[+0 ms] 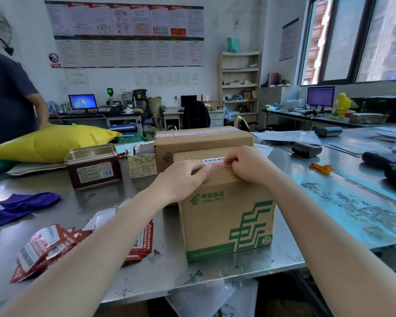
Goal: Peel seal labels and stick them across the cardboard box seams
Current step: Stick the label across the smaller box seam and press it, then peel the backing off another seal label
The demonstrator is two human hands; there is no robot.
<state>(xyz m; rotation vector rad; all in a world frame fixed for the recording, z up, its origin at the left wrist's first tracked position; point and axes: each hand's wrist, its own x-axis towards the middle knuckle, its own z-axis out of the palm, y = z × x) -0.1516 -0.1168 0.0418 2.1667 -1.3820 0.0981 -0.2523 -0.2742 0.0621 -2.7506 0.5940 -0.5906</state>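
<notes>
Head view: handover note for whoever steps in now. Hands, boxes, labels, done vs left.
Left hand and right hand: both pressing a red-and-white seal label onto the top of the near brown China Post cardboard box.
Rear brown cardboard box: label strip already along its top.
Red-and-white label sheets: loose on the steel table, left of the near box.
Left: finish smoothing this label; other seams not visible.
</notes>
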